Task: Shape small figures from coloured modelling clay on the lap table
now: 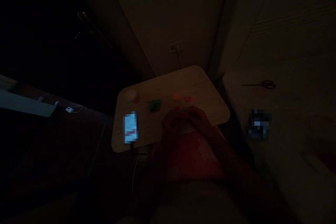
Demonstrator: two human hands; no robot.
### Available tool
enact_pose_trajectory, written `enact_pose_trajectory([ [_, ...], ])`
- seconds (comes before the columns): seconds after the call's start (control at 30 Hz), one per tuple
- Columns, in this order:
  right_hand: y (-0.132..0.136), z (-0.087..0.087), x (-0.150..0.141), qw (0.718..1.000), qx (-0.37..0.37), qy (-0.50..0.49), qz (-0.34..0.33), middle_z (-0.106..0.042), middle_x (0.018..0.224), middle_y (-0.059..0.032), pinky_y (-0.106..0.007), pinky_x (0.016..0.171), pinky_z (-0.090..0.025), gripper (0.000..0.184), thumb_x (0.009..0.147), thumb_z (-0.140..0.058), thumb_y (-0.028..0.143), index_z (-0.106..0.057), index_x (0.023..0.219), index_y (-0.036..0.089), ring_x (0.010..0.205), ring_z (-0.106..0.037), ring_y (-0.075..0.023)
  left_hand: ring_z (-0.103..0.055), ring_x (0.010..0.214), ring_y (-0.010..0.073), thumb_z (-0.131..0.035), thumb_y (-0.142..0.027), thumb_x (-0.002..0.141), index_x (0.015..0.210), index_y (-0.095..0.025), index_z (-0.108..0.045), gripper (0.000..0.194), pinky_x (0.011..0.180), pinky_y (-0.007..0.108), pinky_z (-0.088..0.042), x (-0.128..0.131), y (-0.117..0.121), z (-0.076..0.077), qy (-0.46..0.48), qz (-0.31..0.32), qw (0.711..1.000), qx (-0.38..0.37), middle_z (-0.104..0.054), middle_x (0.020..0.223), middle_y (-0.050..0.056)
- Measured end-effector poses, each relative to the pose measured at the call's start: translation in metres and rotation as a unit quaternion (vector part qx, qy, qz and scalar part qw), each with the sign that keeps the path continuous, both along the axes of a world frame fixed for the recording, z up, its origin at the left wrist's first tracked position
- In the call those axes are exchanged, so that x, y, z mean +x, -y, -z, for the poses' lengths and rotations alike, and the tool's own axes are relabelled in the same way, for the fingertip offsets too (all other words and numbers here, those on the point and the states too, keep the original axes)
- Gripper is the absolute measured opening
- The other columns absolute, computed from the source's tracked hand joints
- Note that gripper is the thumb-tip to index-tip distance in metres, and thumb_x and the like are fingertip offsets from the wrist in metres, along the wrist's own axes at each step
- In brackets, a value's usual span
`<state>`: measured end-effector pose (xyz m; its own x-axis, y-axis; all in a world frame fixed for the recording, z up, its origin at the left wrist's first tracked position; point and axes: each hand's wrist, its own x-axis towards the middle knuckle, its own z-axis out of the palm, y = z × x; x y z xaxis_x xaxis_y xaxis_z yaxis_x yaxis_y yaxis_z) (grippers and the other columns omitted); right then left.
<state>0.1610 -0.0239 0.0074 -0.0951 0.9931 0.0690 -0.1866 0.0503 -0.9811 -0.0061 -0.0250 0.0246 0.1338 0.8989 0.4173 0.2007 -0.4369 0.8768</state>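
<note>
My left hand (172, 120) and my right hand (196, 114) meet over the near edge of a small wooden table (210, 91). Both have their fingers curled inward and close together. A small greenish piece (183, 110) shows at the fingertips, but the dark hides its kind and most of what the hands hold. Just beyond them lies a small red piece (176, 107). Farther back are a yellow-orange lump (176, 97) and a pink flower-like piece (188, 98). A dark green lump (154, 105) sits to the left of my hands.
At the table's left stand a pale round container (130, 95) and a lit, blurred phone-like screen (130, 127). Scissors (262, 84) lie on a pale surface at right, near a blurred dark object (258, 125). A wall socket (175, 46) holds a plug behind the table.
</note>
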Motion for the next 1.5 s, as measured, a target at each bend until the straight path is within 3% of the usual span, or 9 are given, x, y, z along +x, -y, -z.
enact_pose_trajectory([
  [0.2, 0.0, -0.001, -0.001, 0.999, 0.025, -0.015, -0.019, -0.066, 0.075, 0.0003, -0.028, 0.066, -0.048, 0.034, 0.081, -0.081, 0.053, -0.068, 0.083, 0.022, 0.069, -0.059, -0.0154, -0.067, 0.087, 0.0199, -0.078, -0.036, 0.088, 0.083, -0.021, -0.074, 0.016, 0.081, 0.033, -0.054, -0.001, 0.004, 0.002, 0.024, -0.026, 0.999, -0.014, -0.072, 0.089, 0.005],
  [0.43, 0.002, -0.005, -0.001, 0.995, 0.066, 0.066, -0.034, -0.07, 0.08, -0.0022, -0.029, 0.068, -0.05, 0.032, 0.08, -0.083, 0.05, -0.069, 0.083, 0.022, 0.074, -0.064, -0.0182, -0.067, 0.074, 0.0159, -0.085, -0.045, 0.078, 0.087, -0.02, -0.065, 0.034, 0.069, 0.026, -0.054, -0.001, 0.0, 0.009, 0.086, -0.07, 0.988, -0.104, -0.07, 0.081, 0.002],
  [0.6, 0.004, -0.006, -0.003, 0.991, 0.079, 0.109, 0.015, -0.065, 0.072, -0.0007, -0.027, 0.059, -0.043, 0.03, 0.082, -0.08, 0.05, -0.068, 0.079, 0.022, 0.065, -0.055, -0.0154, -0.07, 0.079, 0.0182, -0.088, -0.044, 0.073, 0.084, -0.019, -0.07, 0.033, 0.074, 0.029, -0.057, -0.001, -0.002, 0.007, 0.084, -0.053, 0.985, -0.144, -0.074, 0.083, 0.003],
  [0.8, 0.003, -0.002, -0.004, 0.994, 0.031, 0.076, 0.077, -0.053, 0.062, 0.0037, -0.025, 0.051, -0.033, 0.037, 0.079, -0.081, 0.053, -0.062, 0.073, 0.022, 0.057, -0.044, -0.0122, -0.073, 0.095, 0.0238, -0.081, -0.043, 0.082, 0.092, -0.021, -0.08, 0.024, 0.091, 0.038, -0.058, -0.003, -0.001, 0.001, 0.075, 0.012, 0.986, -0.148, -0.079, 0.097, 0.007],
  [1.0, 0.001, -0.001, -0.001, 0.999, 0.01, 0.027, 0.02, -0.067, 0.07, -0.0003, -0.027, 0.059, -0.044, 0.042, 0.078, -0.081, 0.06, -0.065, 0.079, 0.022, 0.064, -0.057, -0.0152, -0.071, 0.095, 0.0226, -0.084, -0.041, 0.081, 0.09, -0.021, -0.079, 0.022, 0.092, 0.038, -0.057, -0.004, -0.003, 0.002, 0.072, 0.024, 0.987, -0.139, -0.077, 0.097, 0.006],
  [1.13, 0.001, 0.0, 0.0, 0.999, 0.033, 0.037, -0.002, -0.071, 0.077, -0.0024, -0.03, 0.065, -0.05, 0.041, 0.081, -0.078, 0.062, -0.069, 0.082, 0.021, 0.069, -0.062, -0.0175, -0.07, 0.093, 0.0216, -0.087, -0.046, 0.077, 0.085, -0.021, -0.075, 0.029, 0.089, 0.036, -0.057, -0.003, -0.005, 0.003, 0.083, 0.029, 0.987, -0.132, -0.075, 0.093, 0.006],
  [1.3, 0.004, -0.001, 0.002, 0.994, 0.074, 0.077, -0.018, -0.073, 0.081, -0.0042, -0.031, 0.068, -0.051, 0.034, 0.088, -0.073, 0.056, -0.074, 0.086, 0.022, 0.075, -0.065, -0.0197, -0.068, 0.081, 0.0186, -0.088, -0.049, 0.074, 0.079, -0.02, -0.068, 0.036, 0.079, 0.032, -0.057, -0.003, -0.007, 0.005, 0.091, 0.009, 0.988, -0.122, -0.072, 0.082, 0.004],
  [1.5, 0.003, 0.001, 0.002, 0.994, 0.064, 0.088, -0.026, -0.074, 0.08, -0.004, -0.03, 0.066, -0.05, 0.031, 0.087, -0.074, 0.052, -0.075, 0.086, 0.021, 0.071, -0.065, -0.0193, -0.066, 0.075, 0.0171, -0.087, -0.04, 0.074, 0.072, -0.019, -0.067, 0.029, 0.073, 0.029, -0.054, -0.003, -0.005, 0.011, 0.082, -0.024, 0.989, -0.118, -0.069, 0.078, 0.002],
])
